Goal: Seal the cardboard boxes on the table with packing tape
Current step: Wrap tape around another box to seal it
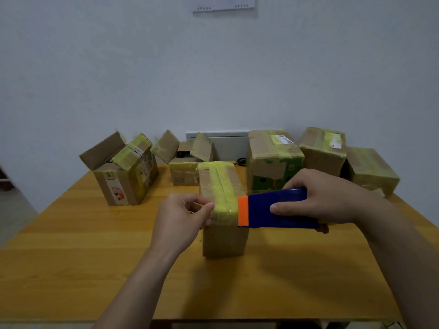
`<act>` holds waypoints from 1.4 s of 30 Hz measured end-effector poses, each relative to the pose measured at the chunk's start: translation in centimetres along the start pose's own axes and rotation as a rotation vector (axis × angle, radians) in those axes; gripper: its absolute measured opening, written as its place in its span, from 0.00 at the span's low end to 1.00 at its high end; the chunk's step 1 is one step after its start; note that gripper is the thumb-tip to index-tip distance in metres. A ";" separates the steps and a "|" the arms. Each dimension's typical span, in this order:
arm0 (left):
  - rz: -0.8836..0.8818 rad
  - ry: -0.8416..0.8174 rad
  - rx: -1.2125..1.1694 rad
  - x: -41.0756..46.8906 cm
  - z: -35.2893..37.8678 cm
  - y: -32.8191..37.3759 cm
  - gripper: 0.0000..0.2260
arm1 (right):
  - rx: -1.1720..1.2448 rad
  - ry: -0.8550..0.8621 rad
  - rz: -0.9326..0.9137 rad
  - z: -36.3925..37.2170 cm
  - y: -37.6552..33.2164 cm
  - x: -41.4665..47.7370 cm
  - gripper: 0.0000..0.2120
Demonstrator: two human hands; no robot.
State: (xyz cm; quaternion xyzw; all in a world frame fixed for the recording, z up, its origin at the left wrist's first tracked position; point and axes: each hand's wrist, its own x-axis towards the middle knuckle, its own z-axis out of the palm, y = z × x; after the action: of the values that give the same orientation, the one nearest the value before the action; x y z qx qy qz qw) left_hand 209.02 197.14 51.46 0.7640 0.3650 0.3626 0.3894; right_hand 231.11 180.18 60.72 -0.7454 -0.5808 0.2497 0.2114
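We're mid-seal on the centre box (223, 236), standing front-middle on the wooden surface (71, 257). Yellow tape (219, 184) covers its top seam front to back, and a 2nd strip lies across the near top edge. Our left hand (187, 214) pinches that strip's free end btwn thumb & fingertips at the box's near left corner. Our right hand (330, 200) is wrapped round the blue tape dispenser (280, 210), thumb on its near face, w/ the orange cutter end touching the box's near right corner. So we reckon it's the cross-strip step, and this box is almost done.

Next move prob. needs the left hand to press the end flat onto the side wall while the right hand tilts the dispenser to cut, w/o peeling the strip up. After that, more work: the open box (118, 169) at back left and the smaller open box (187, 160) beside it have flaps up. The taped boxes (273, 160) at back right look finished.
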 end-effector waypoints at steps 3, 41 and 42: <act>0.064 0.054 0.040 -0.4 0.3 -0.1 0.01 | -0.043 0.014 0.007 -0.1 -0.3 0.1 0.23; 0.273 0.036 0.299 4.1 -0.2 -0.9 0.10 | 0.015 -0.042 0.057 0.8 -1.4 2.5 0.20; 0.279 -0.018 0.319 4.6 0.6 -0.7 0.12 | 0.023 -0.044 0.051 0.9 -1.4 2.5 0.21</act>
State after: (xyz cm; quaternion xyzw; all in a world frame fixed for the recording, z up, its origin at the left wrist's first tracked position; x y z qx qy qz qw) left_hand 211.51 201.07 51.85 0.8623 0.3048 0.3438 0.2127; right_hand 230.04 182.98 60.56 -0.7520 -0.5629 0.2780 0.2009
